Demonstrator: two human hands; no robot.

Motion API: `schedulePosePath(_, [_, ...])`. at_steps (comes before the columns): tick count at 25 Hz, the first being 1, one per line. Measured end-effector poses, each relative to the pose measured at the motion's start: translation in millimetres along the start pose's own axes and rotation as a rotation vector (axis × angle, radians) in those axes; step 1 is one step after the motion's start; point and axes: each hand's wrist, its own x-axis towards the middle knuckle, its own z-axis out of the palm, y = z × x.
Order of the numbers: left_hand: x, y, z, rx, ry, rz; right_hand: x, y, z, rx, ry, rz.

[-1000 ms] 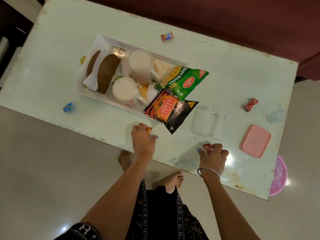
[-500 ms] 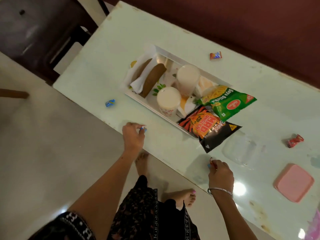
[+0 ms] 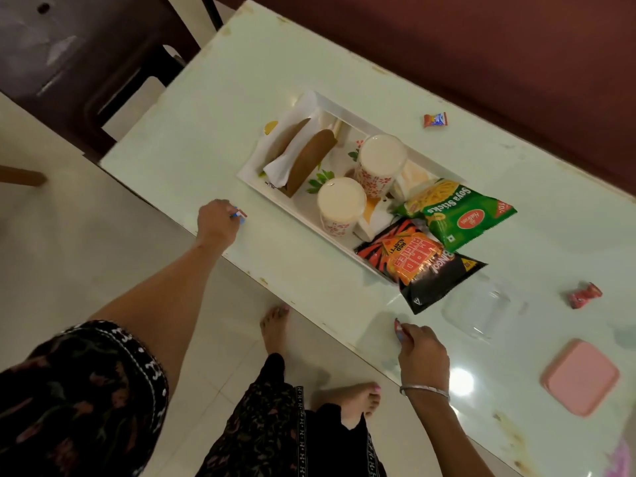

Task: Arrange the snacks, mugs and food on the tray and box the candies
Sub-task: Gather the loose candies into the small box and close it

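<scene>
Near tray [image 3: 261, 187], left hand [image 3: 216, 225] now pinching blue candy [image 3: 241, 215]

Glossy table [image 3: 241, 80], shiny foil-like snack packets [image 3: 457, 215], seemingly clear plastic box [image 3: 481, 308].

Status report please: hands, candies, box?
Left hand pinches candy, right hand too. Clear box open, empty. Two candies loose: one, one. Path clear.

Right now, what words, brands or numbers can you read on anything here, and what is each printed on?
"Soya Sticks": green snack packet.
"10/-": same packet's corner, partly cut off.
Red oval brand logo on it: too small to read.
"MAD ANGLES", "RED ALERT!", "BINGO!": black-and-orange snack packet.
Wrapped candies at the far edge and right: print blurred.
</scene>
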Motion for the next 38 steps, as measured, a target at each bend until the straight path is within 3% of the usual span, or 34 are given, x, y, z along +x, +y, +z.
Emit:
schedulePosePath(4, [-44.3,7.3,20.4,-0.006,0.065,0.107,-3.4,-5.2,1.1,0.009,0.008,0.015])
schedulePosePath(8, [-144.1,32.0,65.5,-0.192,-0.001,0.247,-8.3,-6.8,-1.5,0.072,0.015,0.075])
schedulePosePath(13, [-267.0,93.9,120.1,-0.497,-0.347,-0.013,-13.4,6.6,-19.0,0.342,-0.004,0.355])
schedulePosePath(15, [-288.0,132.1,131.3,-0.661,-0.429,-0.091,-17.0,19.8,-38.9,0.468,0.077,0.481])
schedulePosePath(18, [-292.2,190.0,135.9,-0.753,-0.403,-0.09,-19.2,36.8,-73.5,0.652,0.263,0.574])
schedulePosePath(23, [-275.8,259.3,147.0,-0.692,-0.443,0.018,9.9,48.0,-113.6,0.739,0.412,0.559])
schedulePosePath(28, [-263.4,275.3,161.6,-0.624,-0.516,0.026,40.9,64.3,-128.8,0.595,0.313,0.464])
schedulePosePath(34, [-270.1,274.4,163.0,-0.622,-0.523,0.033,85.6,100.9,-152.3,0.333,0.491,0.397])
schedulePosePath(38, [-274.9,278.0,160.5,-0.625,-0.503,0.092,131.7,130.9,-159.8,0.087,0.243,0.329])
